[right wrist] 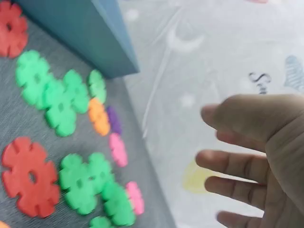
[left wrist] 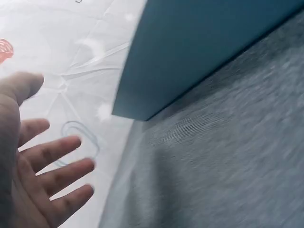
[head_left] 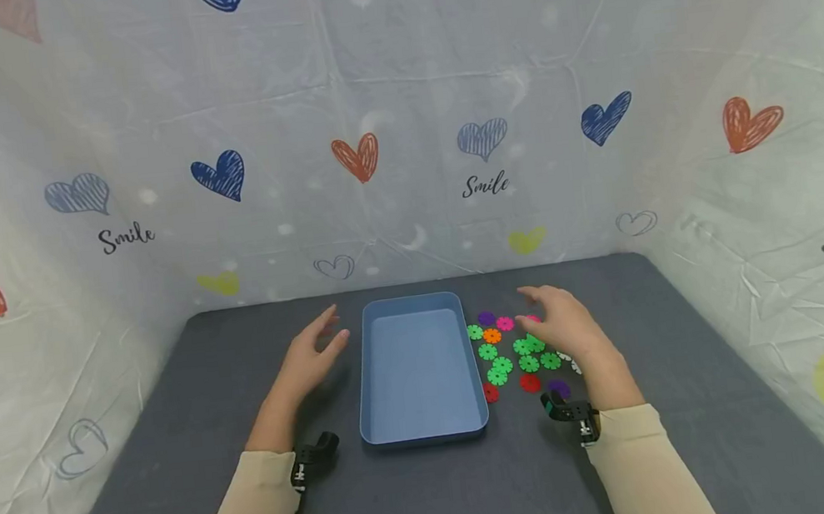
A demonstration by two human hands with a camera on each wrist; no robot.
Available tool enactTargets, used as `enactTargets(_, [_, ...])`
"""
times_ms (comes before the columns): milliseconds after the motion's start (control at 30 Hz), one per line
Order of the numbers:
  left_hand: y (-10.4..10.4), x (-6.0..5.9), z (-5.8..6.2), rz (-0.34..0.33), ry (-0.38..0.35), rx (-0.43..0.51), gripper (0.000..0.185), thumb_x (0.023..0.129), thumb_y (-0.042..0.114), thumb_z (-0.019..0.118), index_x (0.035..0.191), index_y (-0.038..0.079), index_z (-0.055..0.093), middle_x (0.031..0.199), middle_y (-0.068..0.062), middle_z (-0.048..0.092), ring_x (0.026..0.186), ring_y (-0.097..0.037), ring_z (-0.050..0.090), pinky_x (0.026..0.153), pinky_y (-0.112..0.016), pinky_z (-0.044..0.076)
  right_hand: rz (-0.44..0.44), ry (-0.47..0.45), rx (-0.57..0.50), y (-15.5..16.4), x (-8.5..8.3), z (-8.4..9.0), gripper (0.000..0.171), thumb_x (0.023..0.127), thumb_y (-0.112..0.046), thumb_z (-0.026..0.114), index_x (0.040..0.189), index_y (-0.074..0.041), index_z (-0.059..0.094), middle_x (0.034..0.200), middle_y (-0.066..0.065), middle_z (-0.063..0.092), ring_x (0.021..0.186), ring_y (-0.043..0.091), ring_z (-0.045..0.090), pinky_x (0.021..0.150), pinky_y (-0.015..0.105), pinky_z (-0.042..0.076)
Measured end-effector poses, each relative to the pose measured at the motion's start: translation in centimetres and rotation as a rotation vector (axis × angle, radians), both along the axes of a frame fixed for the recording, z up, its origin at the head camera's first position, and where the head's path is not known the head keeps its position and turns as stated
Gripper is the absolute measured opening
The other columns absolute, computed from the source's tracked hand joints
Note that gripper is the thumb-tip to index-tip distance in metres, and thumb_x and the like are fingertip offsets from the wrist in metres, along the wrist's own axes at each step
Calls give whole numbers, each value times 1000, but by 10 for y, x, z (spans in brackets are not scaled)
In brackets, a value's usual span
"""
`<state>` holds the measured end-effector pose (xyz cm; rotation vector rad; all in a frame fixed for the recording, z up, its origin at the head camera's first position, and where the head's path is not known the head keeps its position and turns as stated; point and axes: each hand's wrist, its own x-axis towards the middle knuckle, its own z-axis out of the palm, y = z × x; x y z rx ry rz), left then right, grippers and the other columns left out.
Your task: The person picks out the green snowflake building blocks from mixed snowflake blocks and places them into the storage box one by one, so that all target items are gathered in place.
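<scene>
A blue tray (head_left: 424,428) lies with nothing in it at the middle of the dark grey table (head_left: 437,497). Several flat flower-shaped plastic discs (head_left: 502,365), green, red, orange, pink and purple, are scattered just right of it. My right hand (head_left: 562,321) hovers over those discs with fingers spread, holding nothing; the right wrist view shows the right hand (right wrist: 247,156) above green discs (right wrist: 57,99) and a red disc (right wrist: 29,175). My left hand (head_left: 313,355) hangs open left of the tray. In the left wrist view, the left hand (left wrist: 42,166) is beside the tray wall (left wrist: 190,52).
White plastic sheeting (head_left: 398,124) printed with hearts and "Smile" walls the table at the back and both sides. Bare grey table surface lies in front of the tray and to the far left and right.
</scene>
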<state>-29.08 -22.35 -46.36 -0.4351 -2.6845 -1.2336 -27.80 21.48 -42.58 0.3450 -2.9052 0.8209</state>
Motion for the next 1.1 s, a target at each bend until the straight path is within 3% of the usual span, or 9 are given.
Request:
enactTargets(167, [8, -3, -10, -114, -124, 153, 59, 105, 27, 63, 155, 3, 43, 117, -17, 66, 98, -31, 69, 88, -45, 52, 26, -99, 2, 1, -8, -18, 50, 93, -25, 76, 136, -1, 65, 102, 10, 64, 89, 26, 57, 77, 44, 49])
enactTargets(267, [10, -4, -13, -158, -190, 192, 58, 103, 22, 66, 153, 2, 46, 100, -16, 67, 80, -25, 65, 79, -39, 50, 23, -158, 4, 2, -11, -27, 47, 89, -25, 81, 128, -2, 70, 84, 5, 57, 75, 21, 51, 67, 38, 43])
enactTargets(400, [8, -5, -17, -217, -274, 217, 58, 102, 17, 68, 153, 2, 46, 91, -16, 65, 75, -23, 59, 77, -38, 50, 5, -207, 16, 3, -12, -34, 42, 86, -27, 84, 119, -4, 74, 73, 3, 49, 65, 18, 44, 61, 36, 36])
enactTargets(633, [3, -6, -25, -293, -324, 221, 56, 101, 10, 67, 151, -4, 46, 94, -14, 67, 82, -29, 61, 79, -40, 50, -33, -230, 51, 8, -13, -42, 35, 86, -34, 83, 108, -8, 74, 72, 2, 53, 64, 18, 47, 63, 36, 39])
enactTargets(833, [4, -5, -22, -300, -345, 227, 56, 101, 8, 66, 151, -6, 45, 96, -15, 68, 84, -30, 63, 85, -44, 49, -38, -216, 77, 4, -16, -44, 32, 85, -30, 82, 105, -7, 74, 75, 2, 59, 66, 19, 51, 64, 38, 42])
enactTargets(1100, [3, -6, -25, -306, -338, 235, 56, 100, 15, 69, 150, -1, 49, 97, -11, 68, 84, -25, 64, 86, -40, 50, -8, -113, 210, -11, -14, -43, 32, 77, -22, 78, 104, -7, 73, 107, 9, 63, 86, 27, 59, 80, 51, 51])
